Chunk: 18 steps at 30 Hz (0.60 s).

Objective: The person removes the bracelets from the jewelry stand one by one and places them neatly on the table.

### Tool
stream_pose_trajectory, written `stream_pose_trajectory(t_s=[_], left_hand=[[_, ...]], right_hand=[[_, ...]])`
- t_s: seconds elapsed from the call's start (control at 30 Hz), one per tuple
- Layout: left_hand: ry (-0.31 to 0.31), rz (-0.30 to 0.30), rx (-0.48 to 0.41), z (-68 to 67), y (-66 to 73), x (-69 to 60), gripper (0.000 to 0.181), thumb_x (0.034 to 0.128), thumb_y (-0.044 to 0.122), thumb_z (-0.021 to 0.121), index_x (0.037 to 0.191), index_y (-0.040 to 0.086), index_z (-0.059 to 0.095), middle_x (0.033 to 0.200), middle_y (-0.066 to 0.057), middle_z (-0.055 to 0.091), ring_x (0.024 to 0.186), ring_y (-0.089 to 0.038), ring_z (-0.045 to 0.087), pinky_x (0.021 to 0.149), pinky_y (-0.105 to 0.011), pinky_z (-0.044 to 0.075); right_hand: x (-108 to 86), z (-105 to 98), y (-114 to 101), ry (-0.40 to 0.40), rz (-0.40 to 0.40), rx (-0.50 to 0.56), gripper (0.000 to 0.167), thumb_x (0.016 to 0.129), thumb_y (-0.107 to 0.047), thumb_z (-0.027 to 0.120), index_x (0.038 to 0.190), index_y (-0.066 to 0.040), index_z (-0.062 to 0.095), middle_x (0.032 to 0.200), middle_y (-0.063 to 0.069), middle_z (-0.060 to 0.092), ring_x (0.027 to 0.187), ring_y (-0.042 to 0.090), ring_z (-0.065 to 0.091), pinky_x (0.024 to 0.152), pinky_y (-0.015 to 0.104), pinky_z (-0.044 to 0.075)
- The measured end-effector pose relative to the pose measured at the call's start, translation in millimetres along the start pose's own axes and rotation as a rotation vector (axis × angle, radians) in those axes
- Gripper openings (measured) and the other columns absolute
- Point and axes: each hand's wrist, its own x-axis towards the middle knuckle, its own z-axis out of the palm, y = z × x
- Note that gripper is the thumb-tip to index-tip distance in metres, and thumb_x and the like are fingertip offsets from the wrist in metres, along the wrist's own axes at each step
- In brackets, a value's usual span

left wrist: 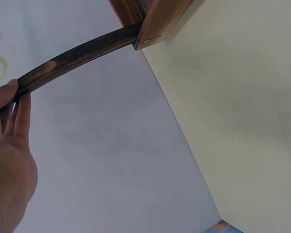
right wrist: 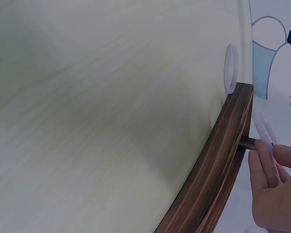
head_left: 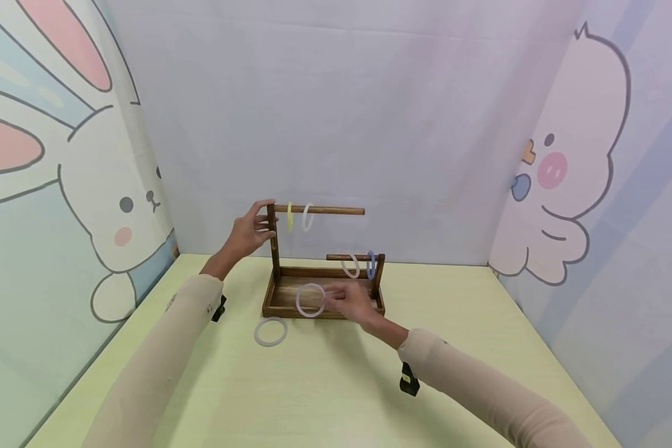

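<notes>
A dark wooden jewelry rack [head_left: 274, 252] with a tray base stands at the back of the table. My left hand [head_left: 249, 233] grips the top of its tall post, thumb and fingers on either side. In front of the tray, my right hand [head_left: 350, 302] pinches a pale lilac bangle [head_left: 298, 300] by its edge. A yellow bangle [head_left: 290, 218] and a whitish one hang on the upper bar [head_left: 338, 210]. From the shorter, lower bar hang a pale bangle [head_left: 344, 267] and a blue bangle [head_left: 371, 264].
Another pale bangle [head_left: 270, 345] lies flat on the light yellow table [head_left: 291, 398], just before the rack's front left corner. Cloth walls printed with a rabbit [head_left: 98, 180] and a chick-like figure [head_left: 579, 118] enclose the table on the left, back and right.
</notes>
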Motion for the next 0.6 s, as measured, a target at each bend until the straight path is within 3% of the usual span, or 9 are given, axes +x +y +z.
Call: stream_pose_trajectory(t_s=[0.13,0.23,0.37,0.6], left_hand=[[0.000,0.003,-0.008,0.0,-0.7,-0.3,0.079,0.0918,-0.010,0.073,0.156,0.020,0.039,0.131,-0.027,0.067,0.118,-0.041,0.068,0.095,-0.052,0.060],[0.003,0.001,-0.007,0.0,-1.3,-0.2,0.079,0.0918,-0.010,0.073,0.156,0.021,0.039,0.131,-0.027,0.067,0.118,-0.041,0.068,0.095,-0.052,0.060],[0.002,-0.003,-0.004,0.0,-1.9,-0.2,0.080,0.0918,-0.009,0.074,0.157,0.021,0.038,0.132,-0.025,0.067,0.119,-0.041,0.068,0.095,-0.051,0.060],[-0.001,-0.006,-0.005,0.7,-4.0,0.9,0.080,0.0927,-0.008,0.073,0.158,0.023,0.038,0.134,-0.024,0.066,0.121,-0.039,0.067,0.097,-0.050,0.059]], right_hand=[[-2.8,4,5,-0.023,-0.014,0.005,0.033,0.098,0.000,0.070,0.130,0.008,0.068,0.106,0.025,0.076,0.099,0.035,0.076,0.083,0.046,0.065],[-5.5,6,8,-0.050,-0.012,0.076,0.034,0.098,0.005,0.068,0.131,0.012,0.065,0.108,0.033,0.072,0.100,0.039,0.075,0.083,0.042,0.065],[-9.2,9,12,-0.071,-0.001,0.161,0.032,0.097,0.009,0.066,0.128,0.019,0.062,0.109,0.038,0.069,0.102,0.044,0.073,0.088,0.047,0.063],[-13.4,17,17,-0.073,0.040,0.160,0.032,0.097,0.007,0.068,0.127,0.017,0.064,0.105,0.032,0.073,0.102,0.045,0.073,0.089,0.053,0.061]])
